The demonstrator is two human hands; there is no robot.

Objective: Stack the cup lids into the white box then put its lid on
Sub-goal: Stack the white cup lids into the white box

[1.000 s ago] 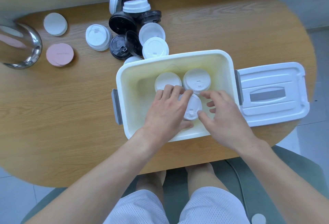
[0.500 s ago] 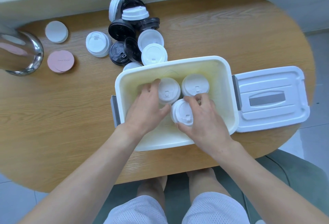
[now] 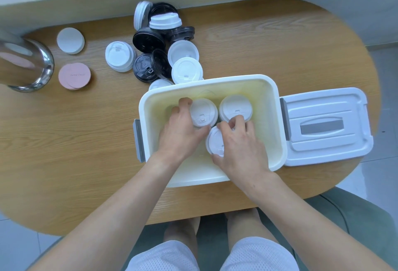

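Both hands are down inside the white box, which sits on the wooden worktop right in front of the seated person. The left hand has its fingers curled round the left side of a stack of white cup lids, thumb at the near edge and fingertips at the far side, so it grips that stack. The right hand lies over a second stack of white lids nearer the person, thumb hooked under its near edge and fingers bent over the top, holding it. Its fingertips reach up to touch the near rim of a third stack, which stands at the back of the box just beside the left hand's stack. All three stacks are crowded together, touching or nearly so, in the middle of the box.

The box lid lies flat on the worktop just to the right of the box, grey handle up. Beyond the box's far edge is a loose heap of black and white cup lids. Further left are a white disc, pink discs and a steel bowl.
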